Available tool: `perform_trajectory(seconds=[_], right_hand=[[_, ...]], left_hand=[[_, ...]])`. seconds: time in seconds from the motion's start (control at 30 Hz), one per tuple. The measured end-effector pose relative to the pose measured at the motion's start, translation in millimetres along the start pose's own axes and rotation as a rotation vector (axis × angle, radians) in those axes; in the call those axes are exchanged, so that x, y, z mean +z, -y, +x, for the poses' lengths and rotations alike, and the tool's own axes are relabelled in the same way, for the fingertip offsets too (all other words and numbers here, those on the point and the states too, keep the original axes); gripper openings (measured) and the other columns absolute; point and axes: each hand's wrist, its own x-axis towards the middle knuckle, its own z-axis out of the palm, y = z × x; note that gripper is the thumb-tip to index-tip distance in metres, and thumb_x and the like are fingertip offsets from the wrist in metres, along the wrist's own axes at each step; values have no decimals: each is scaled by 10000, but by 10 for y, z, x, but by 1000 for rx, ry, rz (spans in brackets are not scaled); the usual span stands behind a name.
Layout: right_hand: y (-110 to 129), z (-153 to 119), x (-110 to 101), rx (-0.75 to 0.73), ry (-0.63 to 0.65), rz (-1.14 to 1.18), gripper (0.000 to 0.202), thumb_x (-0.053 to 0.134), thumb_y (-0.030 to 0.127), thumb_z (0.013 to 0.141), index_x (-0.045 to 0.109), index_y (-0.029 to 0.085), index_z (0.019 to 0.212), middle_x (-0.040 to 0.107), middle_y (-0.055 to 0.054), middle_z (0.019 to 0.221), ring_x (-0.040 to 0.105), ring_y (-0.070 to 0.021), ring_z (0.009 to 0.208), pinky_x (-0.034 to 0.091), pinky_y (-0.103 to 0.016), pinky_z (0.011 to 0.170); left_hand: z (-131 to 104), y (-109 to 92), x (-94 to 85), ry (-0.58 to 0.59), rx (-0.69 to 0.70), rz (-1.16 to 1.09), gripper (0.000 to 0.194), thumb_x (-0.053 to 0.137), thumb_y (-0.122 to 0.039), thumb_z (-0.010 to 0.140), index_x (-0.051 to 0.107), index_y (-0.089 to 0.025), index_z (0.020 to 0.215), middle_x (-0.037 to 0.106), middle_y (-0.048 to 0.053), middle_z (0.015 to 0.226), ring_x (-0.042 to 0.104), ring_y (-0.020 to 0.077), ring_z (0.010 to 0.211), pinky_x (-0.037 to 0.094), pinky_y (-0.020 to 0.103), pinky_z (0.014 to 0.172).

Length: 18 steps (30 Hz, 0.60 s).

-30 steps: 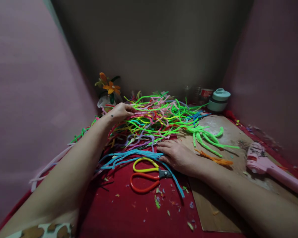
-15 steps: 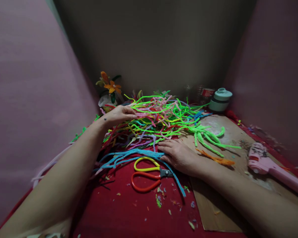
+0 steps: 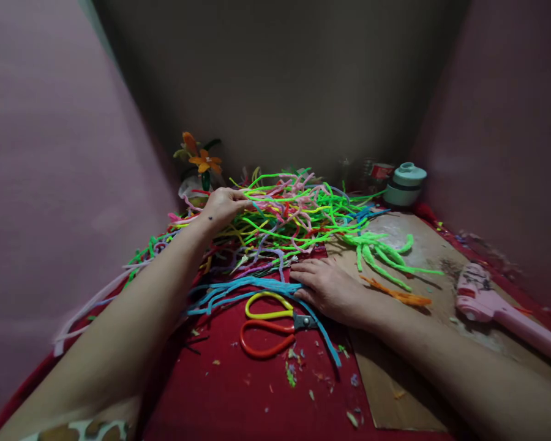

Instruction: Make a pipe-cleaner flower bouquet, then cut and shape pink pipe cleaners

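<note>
My left hand (image 3: pixel 228 205) reaches into a tangled heap of multicoloured pipe cleaners (image 3: pixel 294 211). Its thumb and fingers are pinched together at the heap's left part, where a light blue tip shows by the fingertips. My right hand (image 3: pixel 326 283) lies palm down at the cardboard's edge, fingers stretched out to the left. A bunch of light blue pipe cleaners (image 3: pixel 239 286) runs up to its thumb and index finger; one passes on below the hand. What lies under the palm is hidden. Scissors (image 3: pixel 269 324) with one yellow and one red handle loop lie just below.
A cardboard sheet (image 3: pixel 395 380) lies on the red cloth (image 3: pixel 239 398), bearing green and orange pipe-cleaner pieces (image 3: pixel 401 298) and a pink glue gun (image 3: pixel 482 300). Behind stand a mint-green lidded container (image 3: pixel 404 184) and an orange pipe-cleaner flower (image 3: pixel 205 161). Walls enclose three sides.
My left hand has shifted slightly up, its wrist more raised, and a blue tip now shows at its fingertips. My right hand stays in place. The view has moved a little.
</note>
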Motion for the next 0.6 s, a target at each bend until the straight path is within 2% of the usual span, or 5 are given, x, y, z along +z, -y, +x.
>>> perform_trajectory(seconds=[0.33,0.47,0.6], right_hand=[[5,-11,-13,13,10,-3,366,459,353,898,562,184,1205,575,-72,1253,491,-258,1147,372,-440,934],[-9,6,5,-5,-3,-1,356,473,343,891,575,177,1189,585,-78,1238,501,-255,1139,380,-430,935],[2,0,-19,-36,-82,45,327,473,330,893,605,171,1146,614,-86,1194,528,-231,1114,395,-406,929]], left_hand=[[160,127,74,-84,-67,-140,271,598,-381,620,668,-120,620,499,-12,439,384,89,439,252,219,449],[104,76,44,-98,-73,-208,273,592,-385,631,660,-124,670,522,-14,466,399,90,437,274,215,449],[-12,-21,4,-42,-9,-253,288,594,-393,647,668,-121,703,514,-27,488,365,74,438,265,209,447]])
